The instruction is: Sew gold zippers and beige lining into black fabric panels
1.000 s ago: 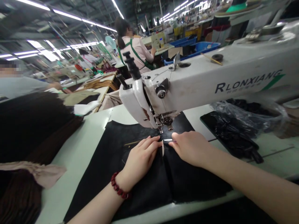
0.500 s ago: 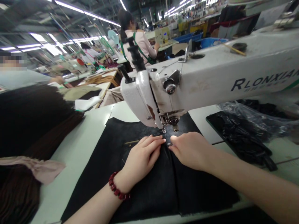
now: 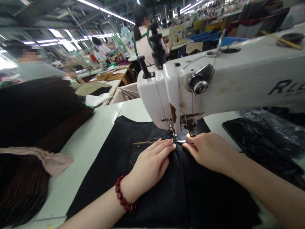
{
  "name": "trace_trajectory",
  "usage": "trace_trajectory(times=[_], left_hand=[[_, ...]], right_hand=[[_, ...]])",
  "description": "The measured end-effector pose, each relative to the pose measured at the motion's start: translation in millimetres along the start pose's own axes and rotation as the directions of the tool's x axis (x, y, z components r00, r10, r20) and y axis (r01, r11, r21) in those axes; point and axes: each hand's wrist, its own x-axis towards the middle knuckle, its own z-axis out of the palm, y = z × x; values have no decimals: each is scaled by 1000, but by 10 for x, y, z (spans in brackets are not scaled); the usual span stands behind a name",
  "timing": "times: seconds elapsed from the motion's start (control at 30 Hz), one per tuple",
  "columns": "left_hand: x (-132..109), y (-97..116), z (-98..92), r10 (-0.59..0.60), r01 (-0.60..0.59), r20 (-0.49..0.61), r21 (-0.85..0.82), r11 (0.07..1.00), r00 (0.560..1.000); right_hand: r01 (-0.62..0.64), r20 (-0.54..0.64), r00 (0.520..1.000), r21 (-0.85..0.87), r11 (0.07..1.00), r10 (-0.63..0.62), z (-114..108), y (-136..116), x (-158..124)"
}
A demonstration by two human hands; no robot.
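Left to right:

1. Stack of dark brown fringed material [image 3: 35, 117], a pink fabric strip [image 3: 40, 159] lying across it; beside it, a seated co-worker [image 3: 35, 68], face blurred.
2. White sewing table [image 3: 88, 152], bearing the work.
3. Black fabric panel [image 3: 152, 194], flat on the table under the needle area, with a metal zipper [image 3: 149, 142] running sideways near its upper edge.
4. Left hand [image 3: 150, 168], flat and open, fingers extended, pressing the panel, grasping nothing; red beaded bracelet [image 3: 123, 194] on the wrist.
5. White industrial sewing machine [image 3: 214, 76], presser foot [image 3: 188, 125] just above the panel; dark blue lettering on the arm [image 3: 283, 87] begins "RL", the rest cut off by the frame.
6. Right hand [image 3: 209, 152], fingers slightly curled, tips on the panel just beside the presser foot; whether pinching, cannot tell.
7. Black pieces in clear plastic [image 3: 267, 136], on a black board.
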Motion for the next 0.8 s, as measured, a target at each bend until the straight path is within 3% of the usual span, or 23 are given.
trace_trajectory(times=[0.33,0.6,0.8], left_hand=[[7,-3,-2,-74,74,3,-21,997,997],[29,-5,-1,-82,80,-23,-63,995,996],[16,-24,-4,-55,55,9,-43,998,998]], right_hand=[[39,-49,998,-5,999,-40,48,7,-13],[50,-121,991,-27,998,-53,101,-70,18],[134,-158,978,-35,990,-138,88,-56,49]])
